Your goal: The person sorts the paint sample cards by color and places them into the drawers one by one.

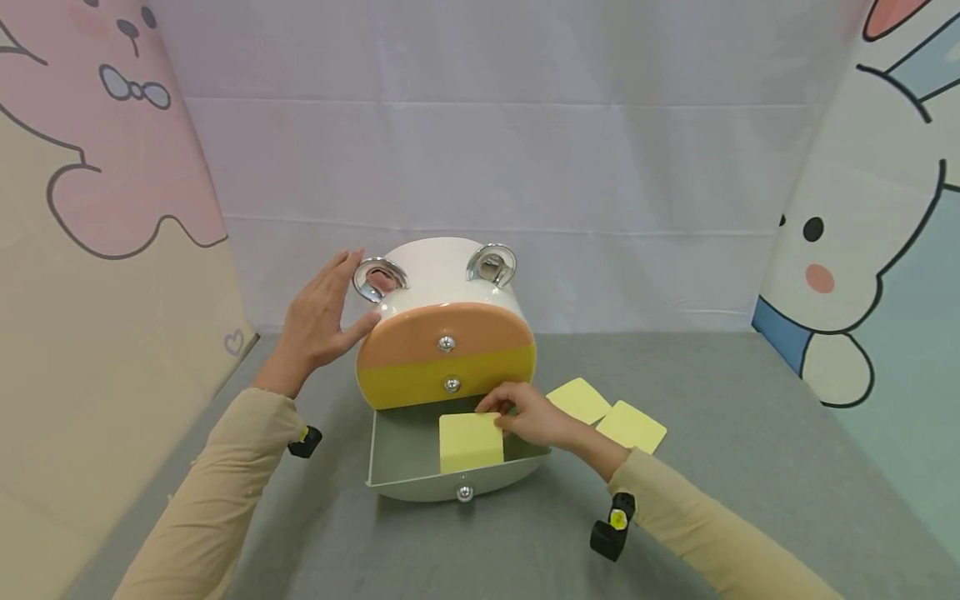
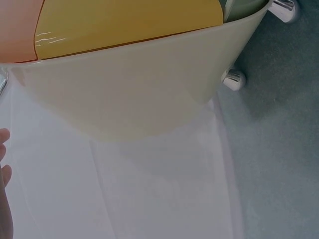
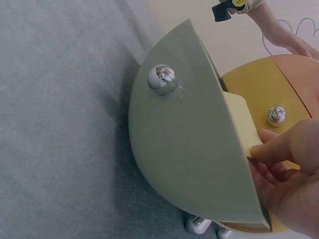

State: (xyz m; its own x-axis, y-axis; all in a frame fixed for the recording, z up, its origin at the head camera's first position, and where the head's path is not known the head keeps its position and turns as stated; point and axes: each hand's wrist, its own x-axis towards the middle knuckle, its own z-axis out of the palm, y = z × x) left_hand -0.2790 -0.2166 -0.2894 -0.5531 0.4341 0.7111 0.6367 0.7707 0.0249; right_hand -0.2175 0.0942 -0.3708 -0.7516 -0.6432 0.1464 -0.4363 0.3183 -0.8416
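A rounded white drawer box with silver ring ears stands on the grey table. Its orange drawer and yellow drawer are closed, while the green bottom drawer is pulled out. My right hand pinches a pale yellow square card by its right edge, inside the green drawer. In the right wrist view, thumb and fingers meet at the card's edge behind the drawer front. My left hand rests against the box's left side, fingers straight by the left ear.
Two more yellow cards, one farther back and one nearer, lie on the table right of the drawer. Silver knobs stick out from the drawer fronts. A white cloth hangs behind, with cartoon-printed panels at both sides.
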